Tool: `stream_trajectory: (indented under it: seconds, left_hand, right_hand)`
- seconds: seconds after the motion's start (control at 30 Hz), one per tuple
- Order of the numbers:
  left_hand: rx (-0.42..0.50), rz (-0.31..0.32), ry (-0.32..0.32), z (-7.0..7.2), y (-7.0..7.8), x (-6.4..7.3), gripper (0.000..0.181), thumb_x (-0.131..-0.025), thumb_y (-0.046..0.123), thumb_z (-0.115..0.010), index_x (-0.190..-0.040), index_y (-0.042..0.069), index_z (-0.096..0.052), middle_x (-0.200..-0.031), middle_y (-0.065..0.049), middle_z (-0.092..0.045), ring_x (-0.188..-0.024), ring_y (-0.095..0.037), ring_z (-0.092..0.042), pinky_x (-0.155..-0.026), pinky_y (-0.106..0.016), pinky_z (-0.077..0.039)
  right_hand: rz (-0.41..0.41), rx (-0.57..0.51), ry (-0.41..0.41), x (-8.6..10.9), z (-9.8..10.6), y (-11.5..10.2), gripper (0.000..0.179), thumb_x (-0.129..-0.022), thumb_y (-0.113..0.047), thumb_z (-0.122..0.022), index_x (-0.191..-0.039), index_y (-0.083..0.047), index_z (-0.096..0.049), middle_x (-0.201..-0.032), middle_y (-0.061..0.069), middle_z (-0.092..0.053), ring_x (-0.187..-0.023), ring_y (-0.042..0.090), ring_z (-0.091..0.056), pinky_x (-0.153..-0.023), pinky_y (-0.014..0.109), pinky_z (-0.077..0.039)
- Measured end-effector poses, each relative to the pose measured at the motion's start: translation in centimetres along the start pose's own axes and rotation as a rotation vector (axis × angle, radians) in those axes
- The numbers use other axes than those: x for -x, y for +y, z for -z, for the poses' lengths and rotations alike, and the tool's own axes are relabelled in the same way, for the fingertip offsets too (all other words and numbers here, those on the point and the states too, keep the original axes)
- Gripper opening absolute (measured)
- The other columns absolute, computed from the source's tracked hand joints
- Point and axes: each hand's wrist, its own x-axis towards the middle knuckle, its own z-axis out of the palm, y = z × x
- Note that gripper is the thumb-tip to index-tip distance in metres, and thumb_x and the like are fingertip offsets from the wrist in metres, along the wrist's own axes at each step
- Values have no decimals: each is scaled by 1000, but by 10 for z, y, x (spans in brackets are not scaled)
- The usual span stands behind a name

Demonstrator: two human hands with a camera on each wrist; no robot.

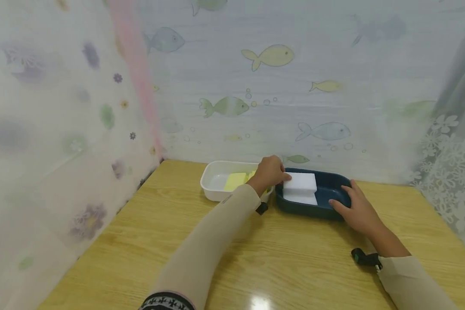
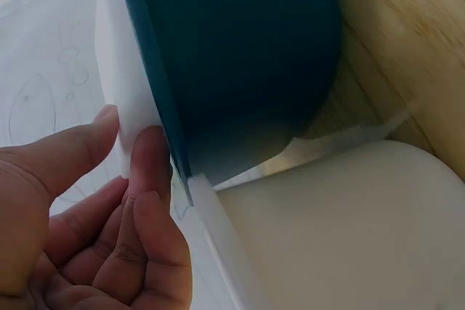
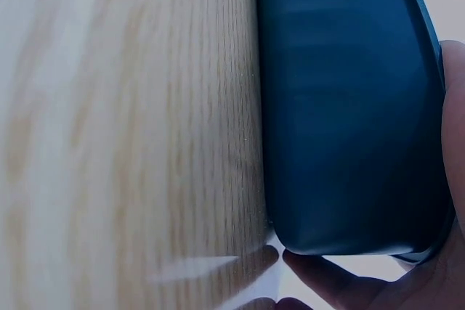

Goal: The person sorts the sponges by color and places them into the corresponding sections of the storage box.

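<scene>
My left hand (image 1: 270, 173) pinches the left end of a white foam block (image 1: 301, 181) between thumb and fingers. The block lies raised at the left of a dark blue tray (image 1: 325, 212), over a second white block (image 1: 300, 198). In the left wrist view, the pinched block (image 2: 120, 56) shows past the tray's rim, thumb on one face and a finger on the other. My right hand (image 1: 359, 209) holds the tray's right end, thumb over the near rim and fingers around the end. From the right wrist, the tray's outer side (image 3: 349, 121) fills the middle.
Left of the blue tray, close against it, stands a white tray (image 1: 213, 194) with yellow blocks (image 1: 235, 181), partly covered by my left hand and forearm. Both trays stand near the back of the wooden table (image 1: 286, 267), before a fish-patterned curtain (image 1: 224, 129).
</scene>
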Motion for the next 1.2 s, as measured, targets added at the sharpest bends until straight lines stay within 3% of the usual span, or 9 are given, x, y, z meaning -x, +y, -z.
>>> stream_trajectory:
  seconds: [0.27,0.5,0.83,1.0,1.13,1.2]
  left_hand:
    - [-68,28,5,-4,10,-1,30,-84,30,-89,-67,11,-72,-61,1,-72,-52,-8,-62,-56,-21,-48]
    - [-130,95,2,-8,14,-4,32,-82,33,-91,-70,13,-69,-61,4,-67,-59,-10,-62,-59,-24,-49]
    - [-141,81,-6,-10,13,-4,33,-84,36,-89,-74,13,-67,-66,3,-66,-61,-11,-62,-59,-24,-49]
    - [-113,13,-21,4,6,2,31,-88,36,-85,-81,10,-70,-71,3,-63,-61,-9,-59,-59,-24,-47]
    - [-199,-69,-32,26,-13,12,38,-92,43,-79,-106,8,-77,-97,2,-73,-80,-11,-64,-69,-26,-53]
    - [-274,-102,-32,38,-27,20,44,-95,48,-74,-120,12,-75,-117,1,-74,-97,-15,-68,-79,-31,-57]
  right_hand:
    - [-1,-2,1,2,2,-1,92,-106,-56,-49,-161,10,-16,-168,30,16,-151,62,-2,-107,82,-20]
    - [-2,-16,8,3,0,-3,92,-105,-56,-50,-160,11,-17,-168,31,14,-150,62,-2,-108,82,-19]
    - [3,-11,1,2,1,-2,92,-105,-55,-50,-160,11,-17,-168,31,14,-151,62,-2,-108,82,-20]
    - [6,-9,2,0,0,1,92,-105,-56,-50,-160,11,-17,-168,31,14,-150,62,-2,-107,82,-20]
    - [6,-11,6,-3,-1,1,93,-105,-56,-51,-160,11,-17,-168,32,13,-151,62,-3,-108,82,-19]
    - [7,-13,4,-3,-2,1,93,-105,-56,-51,-160,10,-18,-168,32,13,-151,61,-3,-108,82,-19]
